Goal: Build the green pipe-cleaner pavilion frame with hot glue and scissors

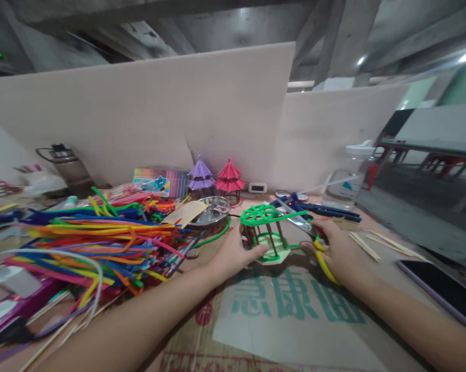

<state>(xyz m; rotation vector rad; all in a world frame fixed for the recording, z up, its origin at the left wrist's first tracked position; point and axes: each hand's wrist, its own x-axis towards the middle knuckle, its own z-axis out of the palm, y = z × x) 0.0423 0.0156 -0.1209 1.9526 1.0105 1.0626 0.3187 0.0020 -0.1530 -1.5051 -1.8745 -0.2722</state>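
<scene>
My left hand [241, 250] is closed on a small pavilion model [275, 250] at the middle of the table. The model has brown posts, an octagonal base edged in green, and a spoked green pipe-cleaner top. From its top a green pipe cleaner [295, 215] sticks out to the right. My right hand [339, 250] grips scissors [326, 263] with yellow handles. Their metal blades point up and left, close to that pipe cleaner; whether they touch it I cannot tell. Fingertips of my right hand are near another green strand at the base.
Colourful pipe cleaners [112, 248] lie heaped at left. Behind stand a purple pagoda [201, 175], a red pagoda [230, 178] and a metal bowl [213, 212]. At right are blue-handled pliers [329, 210], wooden sticks [364, 247], a phone [442, 289] and a clear jar [349, 175].
</scene>
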